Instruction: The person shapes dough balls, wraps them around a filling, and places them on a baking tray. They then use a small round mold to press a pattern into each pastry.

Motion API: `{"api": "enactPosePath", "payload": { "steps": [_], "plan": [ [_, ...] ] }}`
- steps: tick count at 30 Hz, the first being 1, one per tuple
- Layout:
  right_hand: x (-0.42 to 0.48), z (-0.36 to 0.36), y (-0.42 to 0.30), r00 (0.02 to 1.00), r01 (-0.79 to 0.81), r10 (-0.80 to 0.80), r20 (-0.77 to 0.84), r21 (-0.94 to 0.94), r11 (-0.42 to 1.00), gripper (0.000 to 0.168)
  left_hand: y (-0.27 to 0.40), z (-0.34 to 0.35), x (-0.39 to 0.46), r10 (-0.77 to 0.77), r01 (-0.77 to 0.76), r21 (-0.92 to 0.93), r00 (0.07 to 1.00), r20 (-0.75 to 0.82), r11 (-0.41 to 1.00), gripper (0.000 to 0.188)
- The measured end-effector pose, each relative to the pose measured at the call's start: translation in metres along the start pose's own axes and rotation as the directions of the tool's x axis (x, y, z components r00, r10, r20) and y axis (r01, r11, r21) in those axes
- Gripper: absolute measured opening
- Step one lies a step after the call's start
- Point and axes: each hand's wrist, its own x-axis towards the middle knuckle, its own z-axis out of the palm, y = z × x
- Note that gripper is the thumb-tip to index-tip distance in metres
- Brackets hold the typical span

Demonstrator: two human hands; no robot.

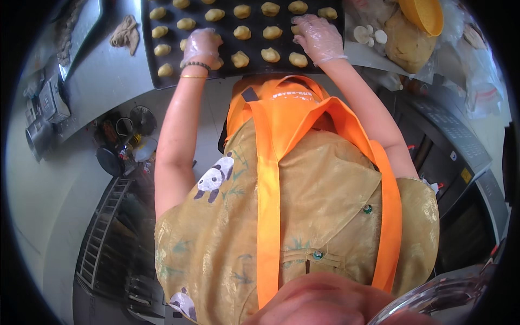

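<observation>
A dark baking tray point(223, 38) lies on the metal worktop, with rows of small lumpy yellow dough pieces point(242, 32) on it. My left hand point(202, 45), in a clear plastic glove, is over the tray's left part, fingers curled down by a dough piece; whether it grips one is hidden. On the tray's right side, my right hand point(319, 38), gloved alike, reaches over a partly covered dough piece, its thumb and fingertips close to it. Its hold is not clear. Other dough pieces point(298, 59) lie near both hands.
A crumpled cloth point(125, 34) lies on the worktop left of the tray. To the right are a large mass of dough point(410, 42), a yellow bowl point(424, 16), a white knob-like item point(370, 35) and plastic bags point(481, 81). A metal container point(40, 136) stands far left.
</observation>
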Motion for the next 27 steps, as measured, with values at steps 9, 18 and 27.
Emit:
{"api": "enactPosePath", "payload": {
  "steps": [9, 18, 27],
  "plan": [
    [0.002, 0.035, -0.067, 0.928, 0.324, -0.368, 0.063, 0.35, 0.879, 0.034, -0.043, -0.048, -0.073, -0.071, 0.005, -0.292, 0.974, -0.215, 0.956, 0.027],
    [0.019, 0.083, -0.096, 0.901, 0.23, -0.32, 0.293, 0.301, 0.925, 0.027, 0.004, 0.072, -0.078, -0.075, -0.014, -0.203, 0.902, -0.425, 0.979, 0.039],
    [0.023, 0.074, -0.092, 0.884, 0.204, -0.342, 0.317, 0.396, 0.895, 0.026, 0.001, 0.064, -0.072, -0.087, 0.02, -0.212, 0.947, -0.31, 0.977, 0.031]
  ]
}}
